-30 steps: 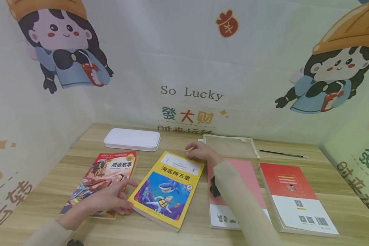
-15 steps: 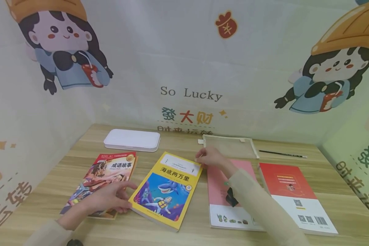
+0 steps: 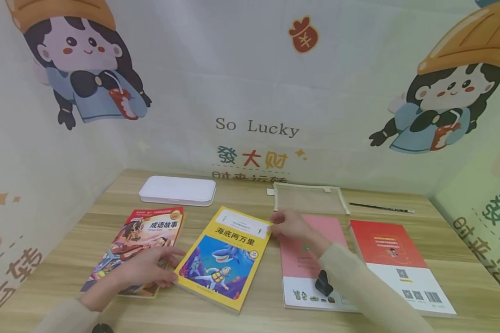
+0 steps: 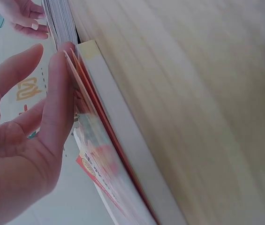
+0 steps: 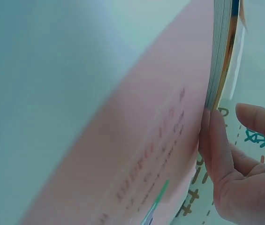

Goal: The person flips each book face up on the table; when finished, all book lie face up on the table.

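A yellow book (image 3: pixel 222 261) with a shark and a diver on its cover lies slightly slanted between the two hands. My left hand (image 3: pixel 146 269) reaches over the red storybook (image 3: pixel 160 224), its fingertips at the yellow book's lower left edge. In the left wrist view, the left hand (image 4: pixel 34 122) has its fingers extended and its thumb apart. At the upper right edge of the yellow book is my right hand (image 3: pixel 296 229), partly above the pink-and-white book (image 3: pixel 293 259). The right wrist view shows the right hand (image 5: pixel 242 173) touching a book's page edge with extended fingertips, thumb apart.
A white case (image 3: pixel 177 190) stands at the back left. Behind the pink-and-white book lies a mesh zip pouch (image 3: pixel 308 199), with a dark pencil (image 3: pixel 381 207) to its right. A red-and-white book (image 3: pixel 400 263) lies at the right. A printed cloth backdrop (image 3: pixel 250 92) encloses the table.
My right hand has come from beyond the yellow book's top right corner round to its right edge, nearer me. My left hand stays at the left edge. The yellow book barely shifts.
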A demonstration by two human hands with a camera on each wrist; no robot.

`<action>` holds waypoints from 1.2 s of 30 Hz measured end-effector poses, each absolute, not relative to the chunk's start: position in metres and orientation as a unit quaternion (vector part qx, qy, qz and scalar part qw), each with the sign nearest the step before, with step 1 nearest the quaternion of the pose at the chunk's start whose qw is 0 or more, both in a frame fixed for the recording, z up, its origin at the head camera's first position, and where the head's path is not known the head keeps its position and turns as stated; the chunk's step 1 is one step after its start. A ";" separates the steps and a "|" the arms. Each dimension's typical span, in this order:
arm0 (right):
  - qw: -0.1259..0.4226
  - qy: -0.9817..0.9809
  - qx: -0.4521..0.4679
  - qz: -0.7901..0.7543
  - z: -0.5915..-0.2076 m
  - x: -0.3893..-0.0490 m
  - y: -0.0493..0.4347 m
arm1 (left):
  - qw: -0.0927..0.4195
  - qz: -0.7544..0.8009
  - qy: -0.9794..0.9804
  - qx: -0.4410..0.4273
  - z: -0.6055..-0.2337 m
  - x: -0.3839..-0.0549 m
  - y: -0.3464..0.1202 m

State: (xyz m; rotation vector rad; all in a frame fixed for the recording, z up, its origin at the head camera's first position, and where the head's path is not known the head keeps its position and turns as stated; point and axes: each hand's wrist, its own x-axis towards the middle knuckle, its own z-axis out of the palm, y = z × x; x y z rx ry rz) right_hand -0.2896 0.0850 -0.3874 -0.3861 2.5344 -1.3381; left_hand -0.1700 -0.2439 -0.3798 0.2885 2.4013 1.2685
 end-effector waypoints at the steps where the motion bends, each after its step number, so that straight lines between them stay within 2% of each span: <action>1: 0.126 0.866 -0.130 -0.467 -0.388 -0.288 0.084 | 0.204 0.453 0.862 0.101 -0.380 -0.170 -0.243; 18: 0.166 0.850 -0.086 -0.493 -0.383 -0.286 0.077 | 0.218 0.436 0.863 0.130 -0.383 -0.179 -0.241; 36: 0.198 0.836 -0.076 -0.506 -0.379 -0.311 0.061 | 0.230 0.423 0.850 0.214 -0.387 -0.179 -0.241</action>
